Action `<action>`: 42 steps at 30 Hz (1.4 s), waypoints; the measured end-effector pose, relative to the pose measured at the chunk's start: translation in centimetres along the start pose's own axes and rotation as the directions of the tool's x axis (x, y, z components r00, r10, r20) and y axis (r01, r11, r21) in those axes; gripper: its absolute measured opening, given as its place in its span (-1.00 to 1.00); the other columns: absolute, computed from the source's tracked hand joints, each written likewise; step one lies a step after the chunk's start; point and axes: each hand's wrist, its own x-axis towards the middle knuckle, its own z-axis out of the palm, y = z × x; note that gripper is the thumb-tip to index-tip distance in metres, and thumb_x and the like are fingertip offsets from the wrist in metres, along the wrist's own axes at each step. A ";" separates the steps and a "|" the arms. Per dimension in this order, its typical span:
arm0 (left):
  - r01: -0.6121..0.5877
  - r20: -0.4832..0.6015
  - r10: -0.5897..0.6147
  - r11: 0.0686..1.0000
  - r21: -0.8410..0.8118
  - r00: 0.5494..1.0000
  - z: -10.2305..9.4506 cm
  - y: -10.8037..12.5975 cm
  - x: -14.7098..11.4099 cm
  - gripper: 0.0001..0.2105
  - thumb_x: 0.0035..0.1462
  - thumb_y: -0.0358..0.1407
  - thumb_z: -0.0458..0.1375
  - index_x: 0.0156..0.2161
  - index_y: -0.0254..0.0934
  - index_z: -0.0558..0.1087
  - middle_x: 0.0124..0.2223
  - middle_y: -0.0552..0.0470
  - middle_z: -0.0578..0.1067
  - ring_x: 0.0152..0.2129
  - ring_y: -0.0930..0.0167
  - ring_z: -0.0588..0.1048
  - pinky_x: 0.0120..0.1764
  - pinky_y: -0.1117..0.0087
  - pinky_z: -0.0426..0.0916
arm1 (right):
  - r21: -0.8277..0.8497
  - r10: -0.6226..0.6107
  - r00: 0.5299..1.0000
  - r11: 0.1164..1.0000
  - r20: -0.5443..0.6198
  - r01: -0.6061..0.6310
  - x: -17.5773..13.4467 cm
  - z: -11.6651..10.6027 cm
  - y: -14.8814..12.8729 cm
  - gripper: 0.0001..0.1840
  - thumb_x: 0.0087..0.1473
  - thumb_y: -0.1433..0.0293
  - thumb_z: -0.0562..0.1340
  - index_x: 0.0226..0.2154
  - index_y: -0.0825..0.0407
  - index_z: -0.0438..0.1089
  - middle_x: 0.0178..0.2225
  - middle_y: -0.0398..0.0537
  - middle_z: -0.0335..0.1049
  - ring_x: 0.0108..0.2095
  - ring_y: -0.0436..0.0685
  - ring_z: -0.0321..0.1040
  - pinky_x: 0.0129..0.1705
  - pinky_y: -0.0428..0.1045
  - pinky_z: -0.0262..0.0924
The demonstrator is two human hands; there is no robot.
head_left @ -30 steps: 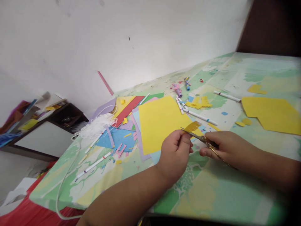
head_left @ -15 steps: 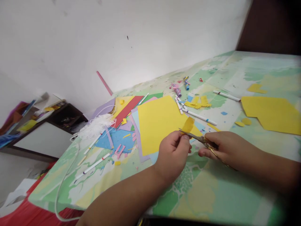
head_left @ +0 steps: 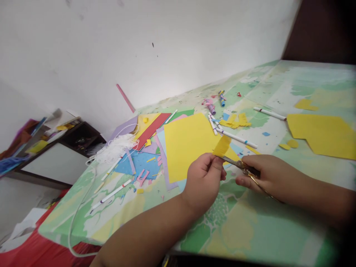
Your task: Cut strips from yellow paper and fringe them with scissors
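Observation:
Between the thumb and fingers of my left hand [head_left: 204, 178] is a small yellow paper strip [head_left: 222, 145], its upper edge cut into a fringe. My right hand [head_left: 267, 174] grips a pair of gold-handled scissors [head_left: 246, 170], fingers around the handles. The scissor blades point left and reach the base of the strip by my left thumb; their tips are hidden there. Just behind my left hand lies a large yellow sheet [head_left: 189, 144] on top of lilac and light blue sheets.
White markers [head_left: 236, 138] and fringed yellow scraps [head_left: 236, 120] lie beyond my hands. Two small rolled paper figures [head_left: 211, 107] are farther back. White string [head_left: 118, 148] is heaped at left near a red strip [head_left: 154, 129]. A cut yellow sheet [head_left: 322, 133] is at right.
The blades have shifted from across the strip's lower part down to its base, and more of the fringed strip shows. The view has moved slightly; both hands keep their hold.

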 end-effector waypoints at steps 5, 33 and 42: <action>-0.038 0.031 0.036 0.997 0.068 0.999 0.1 -0.4 -0.1 -0.75 0.10 -0.23 -0.03 -0.56 -0.27 0.26 -0.60 0.13 0.32 -0.62 0.53 0.30 -0.47 0.48 0.21 | 0.025 -0.012 1.000 1.000 -0.023 0.012 0.0 0.0 0.0 -0.53 -0.09 -0.04 0.07 -0.66 0.00 0.09 -0.68 -0.15 0.15 -0.64 0.00 0.05 -0.61 -0.09 -0.14; 0.001 0.043 -0.001 1.000 0.004 0.999 0.2 -0.4 -0.1 -0.79 0.08 -0.27 -0.02 -0.55 -0.27 0.25 -0.62 0.16 0.29 -0.64 0.55 0.29 -0.50 0.50 0.21 | 0.011 0.030 0.999 0.999 -0.036 -0.030 0.2 0.3 0.3 -0.46 -0.14 -0.12 0.06 -0.71 -0.02 0.05 -0.73 -0.19 0.04 -0.66 0.00 -0.01 -0.62 -0.09 -0.17; 0.021 -0.007 -0.022 0.996 -0.088 1.000 0.2 -0.5 0.0 -0.81 0.06 -0.30 0.01 -0.53 -0.28 0.30 -0.64 0.16 0.29 -0.64 0.56 0.30 -0.50 0.51 0.22 | 0.023 0.020 1.000 1.000 0.006 -0.020 0.0 -0.1 0.4 -0.51 -0.12 -0.06 0.09 -0.67 0.00 0.08 -0.70 -0.19 0.11 -0.65 -0.02 0.02 -0.61 -0.10 -0.16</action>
